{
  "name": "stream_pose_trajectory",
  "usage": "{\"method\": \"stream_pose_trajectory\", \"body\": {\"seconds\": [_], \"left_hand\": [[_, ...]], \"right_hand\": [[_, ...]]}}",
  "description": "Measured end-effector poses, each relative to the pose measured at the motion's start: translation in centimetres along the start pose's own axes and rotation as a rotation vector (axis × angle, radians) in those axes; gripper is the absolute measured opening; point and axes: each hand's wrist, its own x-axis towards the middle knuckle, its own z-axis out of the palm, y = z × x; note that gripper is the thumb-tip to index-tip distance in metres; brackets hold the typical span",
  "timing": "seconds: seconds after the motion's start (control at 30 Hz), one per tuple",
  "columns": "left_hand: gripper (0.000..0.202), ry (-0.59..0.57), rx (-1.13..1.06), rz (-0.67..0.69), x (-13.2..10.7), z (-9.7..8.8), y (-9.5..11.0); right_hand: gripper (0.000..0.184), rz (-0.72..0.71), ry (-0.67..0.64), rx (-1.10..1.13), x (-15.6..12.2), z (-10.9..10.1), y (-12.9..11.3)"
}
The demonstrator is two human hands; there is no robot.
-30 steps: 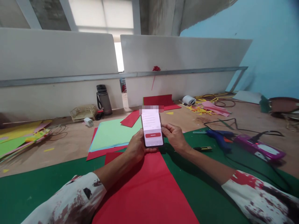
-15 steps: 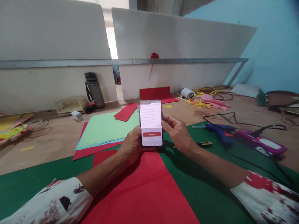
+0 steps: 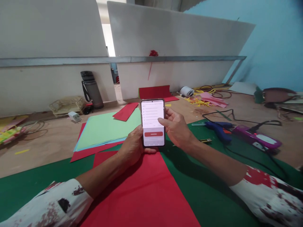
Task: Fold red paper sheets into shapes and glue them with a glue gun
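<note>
Left hand [image 3: 131, 146] wraps the phone [image 3: 153, 123], right hand [image 3: 180, 130] half-curled, thumb over it, grip unclear, contents of the dark bottle [image 3: 94, 93] indistinct.

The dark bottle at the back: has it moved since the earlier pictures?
No. The dark bottle stands in the same spot near the right edge of the left white board; the whole view has shifted instead.
</note>
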Motion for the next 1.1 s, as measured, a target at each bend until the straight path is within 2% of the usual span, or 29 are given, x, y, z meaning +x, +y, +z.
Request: {"method": "stream_pose_trajectory", "body": {"seconds": [0.6,1.1], "left_hand": [[0.041,-0.078,-0.059,0.023,0.02,-0.24,-0.07],[0.045,-0.077,-0.062,-0.012,-0.15,0.05,0.07]], "right_hand": [[0.030,-0.010,-0.002,0.029,0.00,-0.04,0.02],[0.032,0.031,0.018,0.040,-0.08,-0.15,-0.06]]}}
